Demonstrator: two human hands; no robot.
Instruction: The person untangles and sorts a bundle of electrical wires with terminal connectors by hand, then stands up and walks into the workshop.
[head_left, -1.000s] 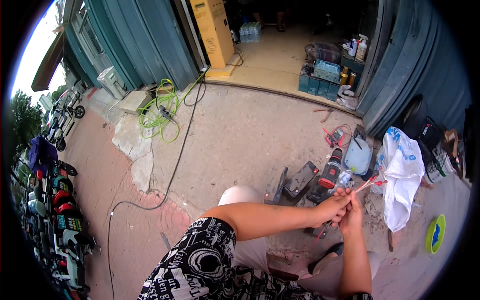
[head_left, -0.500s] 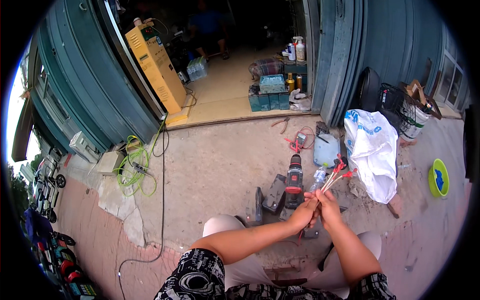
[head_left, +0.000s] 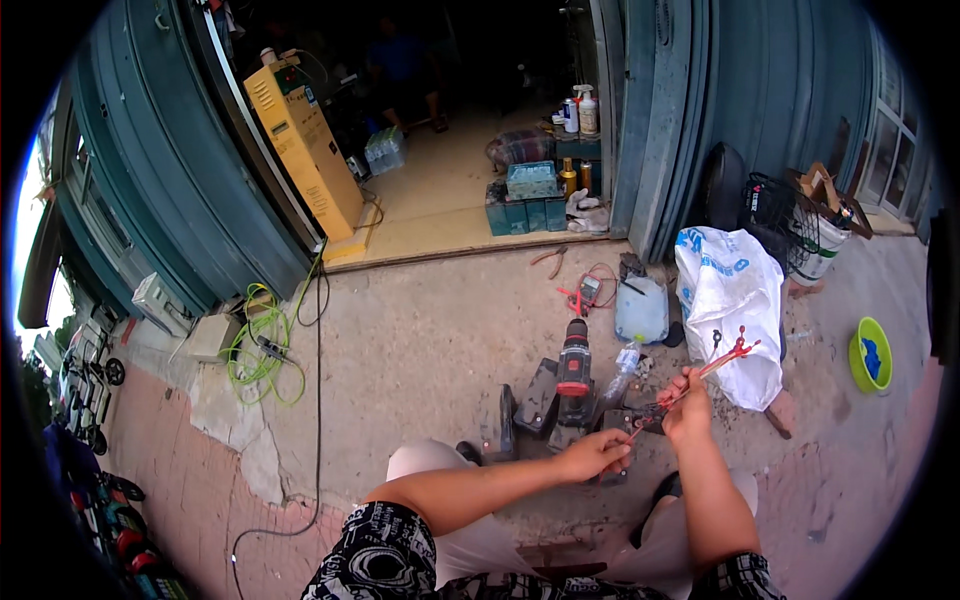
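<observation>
My right hand (head_left: 688,408) is closed round a bundle of thin wires (head_left: 718,361), whose red ends fan out up and to the right in front of a white sack (head_left: 730,300). Lower and to the left, my left hand (head_left: 595,456) pinches the other end of a reddish wire from the bundle. Dark strands show in the gap between the hands. Just beyond them a red and black cordless drill (head_left: 574,362) stands among black blocks (head_left: 538,395). A clear plastic bottle (head_left: 624,366) leans beside it.
Past the drill lie a red multimeter (head_left: 588,290), pliers (head_left: 548,262) and a pale blue jug (head_left: 641,312). A green bowl (head_left: 871,356) is at far right. Green cable (head_left: 262,350) and a black cord (head_left: 320,400) run along the left. A yellow cabinet (head_left: 310,150) stands in the doorway; a person sits inside.
My hands were together on the wires and are now apart. The right has moved right and up with the bundle; the left has dropped lower, pinching one end. The view has shifted slightly.
</observation>
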